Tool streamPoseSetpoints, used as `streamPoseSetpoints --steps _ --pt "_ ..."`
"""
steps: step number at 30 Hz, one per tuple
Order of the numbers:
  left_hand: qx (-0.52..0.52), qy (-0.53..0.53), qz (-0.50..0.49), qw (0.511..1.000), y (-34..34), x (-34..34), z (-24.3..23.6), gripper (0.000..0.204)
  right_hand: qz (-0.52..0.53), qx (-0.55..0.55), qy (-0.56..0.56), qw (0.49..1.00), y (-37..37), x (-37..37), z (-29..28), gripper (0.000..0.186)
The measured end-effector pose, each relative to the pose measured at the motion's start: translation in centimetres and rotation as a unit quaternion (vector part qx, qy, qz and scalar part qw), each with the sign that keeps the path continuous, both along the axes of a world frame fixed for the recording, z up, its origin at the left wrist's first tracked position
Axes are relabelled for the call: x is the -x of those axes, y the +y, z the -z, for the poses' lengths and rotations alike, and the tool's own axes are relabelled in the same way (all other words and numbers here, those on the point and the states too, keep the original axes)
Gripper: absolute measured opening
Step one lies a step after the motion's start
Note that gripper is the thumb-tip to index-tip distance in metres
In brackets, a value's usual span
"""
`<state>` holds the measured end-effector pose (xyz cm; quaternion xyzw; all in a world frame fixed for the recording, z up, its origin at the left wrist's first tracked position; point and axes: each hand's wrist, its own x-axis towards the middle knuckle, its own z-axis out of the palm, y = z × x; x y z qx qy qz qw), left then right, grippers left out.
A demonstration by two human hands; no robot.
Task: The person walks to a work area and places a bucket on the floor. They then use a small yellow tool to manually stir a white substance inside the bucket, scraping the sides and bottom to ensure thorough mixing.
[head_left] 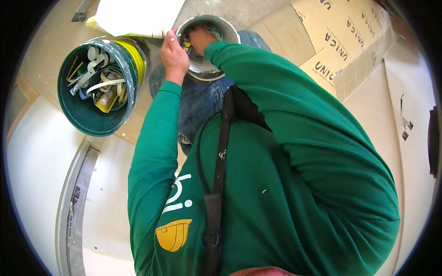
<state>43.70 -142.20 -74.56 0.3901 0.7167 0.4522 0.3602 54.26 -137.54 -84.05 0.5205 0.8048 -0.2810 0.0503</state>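
Note:
A white bucket (234, 37) with smears on its wall stands tilted between my knees, its mouth toward me. My left hand (175, 57) grips the bucket's left rim, fingers pressed against the edge. Down inside the bucket is my right hand (201, 40); its fingers are hidden, so whether it holds anything is unclear. A small yellow thing (187, 45) shows in the bucket beside my right hand. To the left of my left hand stands a large dark green bucket (64, 103), filled with mixed tools, pale rolls and cable pieces.
A white sack (138, 16) lies beyond the green bucket. A yellow band (134, 57) wraps that bucket's far side. Printed brown sheets (338, 43) cover the floor at the far right. At the left, a grey metal strip (69, 188) runs along newspaper (80, 198).

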Motion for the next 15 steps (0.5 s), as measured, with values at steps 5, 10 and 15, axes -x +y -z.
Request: streamPoseSetpoints --steps 5,10,15 --pt "0.027 -0.008 -0.018 0.999 -0.5 0.0 -0.7 0.050 -0.097 0.058 -0.009 0.994 0.4 -0.2 -1.1 0.032" --pt "0.009 -0.023 -0.025 0.999 0.2 -0.1 -0.9 0.050 -0.093 0.053 0.016 0.994 1.7 -0.2 -1.2 0.030" --pt "-0.005 -0.004 -0.027 1.000 0.6 -0.1 -0.1 0.050 -0.016 0.046 0.004 0.999 1.6 0.3 -0.6 0.030"
